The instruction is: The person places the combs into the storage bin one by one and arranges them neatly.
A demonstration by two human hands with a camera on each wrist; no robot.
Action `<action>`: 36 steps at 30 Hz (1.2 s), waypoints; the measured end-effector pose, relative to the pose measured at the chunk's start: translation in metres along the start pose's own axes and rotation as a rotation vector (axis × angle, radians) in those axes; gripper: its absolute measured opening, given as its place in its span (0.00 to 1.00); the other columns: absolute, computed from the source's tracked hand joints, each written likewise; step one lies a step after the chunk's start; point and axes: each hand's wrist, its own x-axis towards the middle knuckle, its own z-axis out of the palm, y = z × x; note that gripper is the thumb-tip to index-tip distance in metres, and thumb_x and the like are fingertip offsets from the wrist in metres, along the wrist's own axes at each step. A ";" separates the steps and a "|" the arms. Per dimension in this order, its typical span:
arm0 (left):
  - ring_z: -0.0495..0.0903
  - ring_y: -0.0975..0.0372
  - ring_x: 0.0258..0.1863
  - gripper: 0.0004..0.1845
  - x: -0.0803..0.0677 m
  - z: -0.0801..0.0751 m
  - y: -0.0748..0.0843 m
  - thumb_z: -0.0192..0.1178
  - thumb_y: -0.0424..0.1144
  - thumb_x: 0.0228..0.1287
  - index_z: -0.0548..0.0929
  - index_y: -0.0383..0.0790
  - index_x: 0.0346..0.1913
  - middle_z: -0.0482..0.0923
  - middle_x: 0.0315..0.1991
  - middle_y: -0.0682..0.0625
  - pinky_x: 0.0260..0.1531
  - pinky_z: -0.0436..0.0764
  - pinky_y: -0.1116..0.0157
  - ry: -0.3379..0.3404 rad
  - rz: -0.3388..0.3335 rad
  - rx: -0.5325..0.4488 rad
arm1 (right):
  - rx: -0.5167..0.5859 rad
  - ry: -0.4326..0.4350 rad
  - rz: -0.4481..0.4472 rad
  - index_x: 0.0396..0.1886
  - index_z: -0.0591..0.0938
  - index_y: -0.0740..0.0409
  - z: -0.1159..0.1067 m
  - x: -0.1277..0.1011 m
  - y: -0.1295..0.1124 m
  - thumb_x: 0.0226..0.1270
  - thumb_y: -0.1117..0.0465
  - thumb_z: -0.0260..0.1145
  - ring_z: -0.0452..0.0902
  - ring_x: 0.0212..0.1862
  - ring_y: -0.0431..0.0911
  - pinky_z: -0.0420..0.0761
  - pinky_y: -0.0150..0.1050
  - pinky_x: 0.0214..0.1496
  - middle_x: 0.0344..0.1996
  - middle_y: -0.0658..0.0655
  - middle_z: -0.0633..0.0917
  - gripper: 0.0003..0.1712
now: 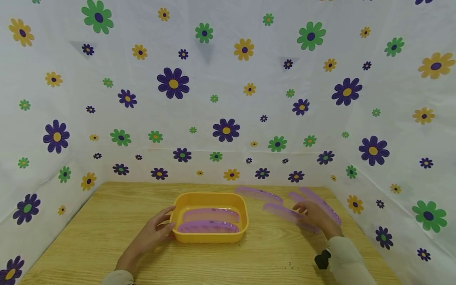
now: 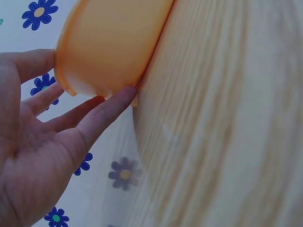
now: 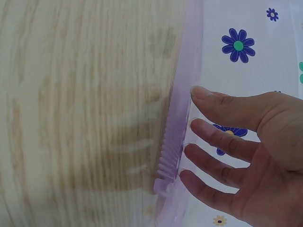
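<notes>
In the head view, a yellow plastic tub [image 1: 210, 238] stands mid-table with two purple combs inside, a rear comb [image 1: 210, 214] and a front comb [image 1: 208, 227]. My left hand [image 1: 154, 233] rests its extended fingertips against the tub's left end; the left wrist view shows them on its outer wall [image 2: 111, 47]. At the right, my right hand [image 1: 317, 217] is over a purple comb [image 1: 281, 212] lying on the table, covering part of it. In the right wrist view its fingers are spread and loosely bent beside a comb [image 3: 182, 90], with nothing gripped.
More purple combs lie on the right of the wooden table [image 1: 107, 221]: one comb [image 1: 258, 194] at the back and another comb [image 1: 322, 206] near the right edge, partly overlapping others. A flower-print cloth [image 1: 210, 118] encloses the back and sides.
</notes>
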 end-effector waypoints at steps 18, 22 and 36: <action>0.72 0.34 0.70 0.34 0.001 -0.001 -0.001 0.54 0.39 0.81 0.54 0.41 0.82 0.58 0.75 0.23 0.54 0.89 0.54 0.003 -0.001 0.009 | -0.010 -0.010 0.013 0.51 0.82 0.71 0.003 -0.005 0.007 0.51 0.68 0.80 0.82 0.42 0.58 0.85 0.56 0.46 0.38 0.66 0.86 0.27; 0.71 0.34 0.70 0.34 0.001 0.000 -0.001 0.54 0.39 0.81 0.54 0.41 0.82 0.57 0.76 0.23 0.55 0.88 0.54 0.002 0.002 0.003 | -0.010 -0.012 0.023 0.52 0.82 0.71 0.003 -0.004 0.008 0.51 0.69 0.80 0.82 0.42 0.57 0.85 0.56 0.46 0.38 0.65 0.85 0.27; 0.72 0.34 0.69 0.34 0.001 0.000 -0.001 0.53 0.40 0.81 0.53 0.39 0.82 0.58 0.75 0.23 0.54 0.89 0.54 -0.001 0.000 0.013 | -0.037 -0.006 0.042 0.50 0.84 0.64 0.003 -0.008 0.005 0.46 0.69 0.81 0.73 0.37 0.48 0.77 0.42 0.41 0.35 0.58 0.82 0.28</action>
